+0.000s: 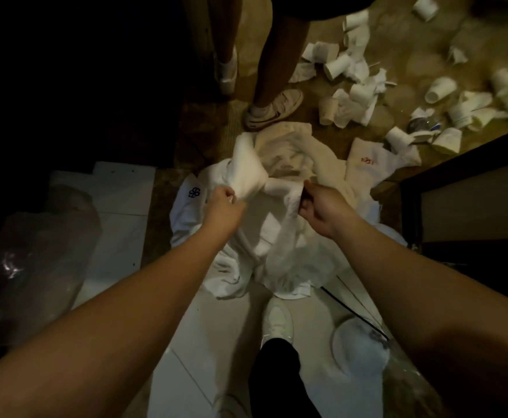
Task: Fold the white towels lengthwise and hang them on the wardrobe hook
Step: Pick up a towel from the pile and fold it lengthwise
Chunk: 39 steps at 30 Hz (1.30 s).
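Lying in a crumpled heap on the floor straight ahead, the white towels [264, 224] spill from the pale tiles [216, 342] onto the brown carpet [403, 95], their edges folded over one another so that no single hem can be traced. The left hand [224, 203] grips a bunched fold at the heap's upper left, fingers curled tight; the right hand [319, 206] pinches a raised ridge of cloth just beside it. One towel bears a dark embroidered mark [194, 192], another a red one [367, 161]. Open tile remains below the heap, beside the person's own white shoe [278, 319]. Beyond stand another person's legs [276, 61], and scattered paper cups and tissues [355, 76] (well apart from the heap). A dark cabinet edge [412, 206] closes the right side.
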Each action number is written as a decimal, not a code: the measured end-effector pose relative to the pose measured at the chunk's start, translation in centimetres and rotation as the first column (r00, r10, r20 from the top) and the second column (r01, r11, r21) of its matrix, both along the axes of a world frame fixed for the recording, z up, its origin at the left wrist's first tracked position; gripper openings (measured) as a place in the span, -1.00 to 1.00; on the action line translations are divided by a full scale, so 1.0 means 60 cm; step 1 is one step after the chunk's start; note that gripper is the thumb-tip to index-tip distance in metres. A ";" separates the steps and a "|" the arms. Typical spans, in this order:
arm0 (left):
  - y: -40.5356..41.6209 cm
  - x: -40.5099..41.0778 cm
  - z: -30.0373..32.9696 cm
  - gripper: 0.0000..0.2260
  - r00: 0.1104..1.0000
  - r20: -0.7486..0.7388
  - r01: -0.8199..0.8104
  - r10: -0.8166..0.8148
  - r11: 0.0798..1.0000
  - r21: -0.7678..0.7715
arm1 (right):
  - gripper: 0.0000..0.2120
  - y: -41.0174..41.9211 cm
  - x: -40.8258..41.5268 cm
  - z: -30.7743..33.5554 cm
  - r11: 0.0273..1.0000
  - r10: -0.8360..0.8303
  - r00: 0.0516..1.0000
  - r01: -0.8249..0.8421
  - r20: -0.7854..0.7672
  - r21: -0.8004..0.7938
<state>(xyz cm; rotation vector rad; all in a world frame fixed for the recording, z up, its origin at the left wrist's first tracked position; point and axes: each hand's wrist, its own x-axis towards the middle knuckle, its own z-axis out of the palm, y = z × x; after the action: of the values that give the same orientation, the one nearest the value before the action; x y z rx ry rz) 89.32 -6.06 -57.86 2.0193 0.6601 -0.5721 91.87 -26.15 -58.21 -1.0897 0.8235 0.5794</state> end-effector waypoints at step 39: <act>0.069 -0.648 0.831 -0.84 0.776 0.032 -0.429 0.630 0.565 -0.704 | -0.34 0.125 -0.672 0.744 0.296 0.937 0.221 -0.085 0.271 -0.951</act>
<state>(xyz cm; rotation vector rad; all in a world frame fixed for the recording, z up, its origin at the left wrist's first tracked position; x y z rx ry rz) 50.45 -1.93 -8.02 1.0864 0.7207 -0.0947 51.56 -18.63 -13.55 -2.4068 -0.5060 0.1503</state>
